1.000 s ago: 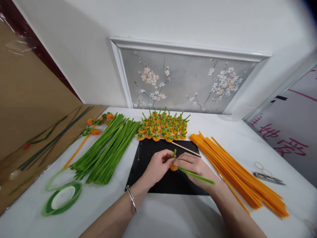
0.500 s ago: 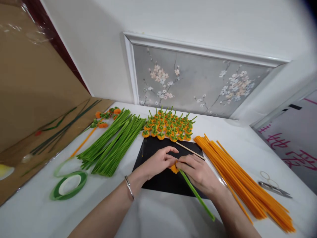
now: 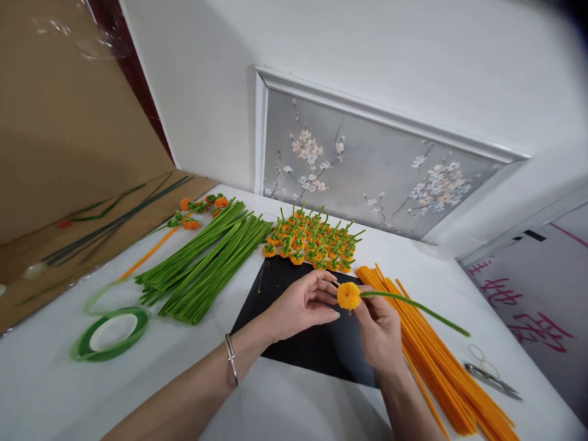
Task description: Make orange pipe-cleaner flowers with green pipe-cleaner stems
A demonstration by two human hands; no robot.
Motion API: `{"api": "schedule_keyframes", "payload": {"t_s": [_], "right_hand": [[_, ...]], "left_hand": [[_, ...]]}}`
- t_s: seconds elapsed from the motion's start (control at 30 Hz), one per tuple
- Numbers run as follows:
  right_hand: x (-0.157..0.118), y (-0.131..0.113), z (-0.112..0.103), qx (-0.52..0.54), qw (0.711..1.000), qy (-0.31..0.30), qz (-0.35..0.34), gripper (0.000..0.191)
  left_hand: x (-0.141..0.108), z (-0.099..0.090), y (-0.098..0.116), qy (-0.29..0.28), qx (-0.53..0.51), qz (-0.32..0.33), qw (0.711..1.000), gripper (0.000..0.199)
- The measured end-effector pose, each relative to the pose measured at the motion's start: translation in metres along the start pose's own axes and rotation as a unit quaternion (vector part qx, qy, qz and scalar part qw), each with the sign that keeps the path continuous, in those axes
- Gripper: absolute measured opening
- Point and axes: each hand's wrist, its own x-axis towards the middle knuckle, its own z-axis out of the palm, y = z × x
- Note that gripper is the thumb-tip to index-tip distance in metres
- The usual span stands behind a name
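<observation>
White table (image 3: 174, 349); black mat (image 3: 316, 349), lower centre. Left hand (image 3: 298, 306), mid-frame, fingers parted; right hand (image 3: 379, 334) pinching orange flower (image 3: 348, 295), right of centre, green stem (image 3: 422, 309) trailing right. Likely step: checking flower shape; next move calls for gentle left-hand support

The flower (image 3: 348, 295) looks fuzzy, the black mat (image 3: 316, 354) smooth, perhaps plastic.

R grip (image 3: 381, 334) partly hidden bhd flwr (image 3: 348, 295), orange stems (image 3: 438, 355) cut btm

The right hand (image 3: 380, 334) pinches an orange chenille flower (image 3: 348, 296) with a green chenille stem (image 3: 413, 301); the left hand (image 3: 296, 308) curves just beside it.
</observation>
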Motion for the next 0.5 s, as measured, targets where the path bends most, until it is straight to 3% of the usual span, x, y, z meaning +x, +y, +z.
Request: {"api": "schedule_keyframes", "payload": {"t_s": [0.07, 0.17, 0.27, 0.37, 0.5], "right_hand": [[-0.002, 0.002, 0.005, 0.096, 0.994, 0.017, 0.047, 0.013], [-0.005, 0.003, 0.008, 0.12, 0.992, 0.006, 0.041, 0.01], [-0.006, 0.001, 0.004, 0.046, 0.999, -0.005, -0.018, 0.002], [-0.004, -0.005, -0.002, -0.054, 0.994, -0.014, -0.091, 0.008], [0.0, -0.015, -0.007, -0.128, 0.979, -0.075, -0.142, 0.016]], "left_hand": [[-0.001, 0.006, 0.004, 0.01, -0.048, -0.001, 0.999, 0.035], [-0.005, 0.014, 0.01, 0.017, -0.102, -0.034, 0.994, 0.031], [-0.007, 0.018, 0.01, 0.03, -0.156, -0.067, 0.985, 0.029], [-0.007, 0.016, 0.008, 0.035, -0.176, -0.076, 0.981, 0.024], [-0.004, 0.01, 0.005, 0.026, -0.102, -0.052, 0.993, 0.015]]}}
